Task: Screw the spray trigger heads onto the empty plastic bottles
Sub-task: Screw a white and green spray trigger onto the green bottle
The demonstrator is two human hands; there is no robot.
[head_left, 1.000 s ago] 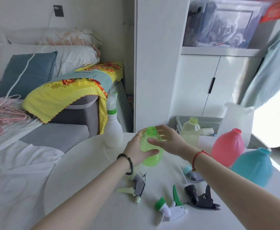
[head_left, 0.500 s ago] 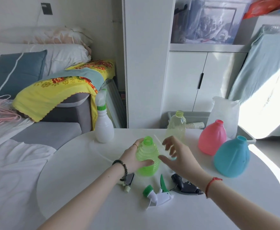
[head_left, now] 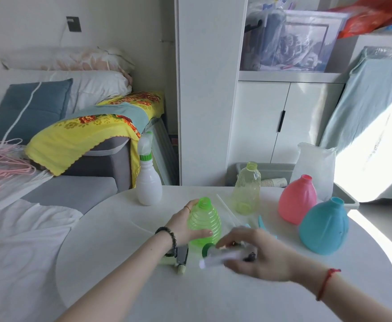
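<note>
Standing at the back left of the surface (head_left: 120, 263), a white bottle (head_left: 148, 184) already wears its spray head. Nearer the middle, the left hand (head_left: 185, 226) wraps thumb and fingers round the upright, open-necked green bottle (head_left: 204, 221), with a grey head (head_left: 180, 259) lying just under that wrist. By the green bottle's base a blurred white head (head_left: 218, 256) with a green collar sits in the curled fingers of the right hand (head_left: 257, 254), and further right a yellow bottle (head_left: 247, 189), a pink bottle (head_left: 297, 201) and a blue bottle (head_left: 324, 226) stand open-necked.
</note>
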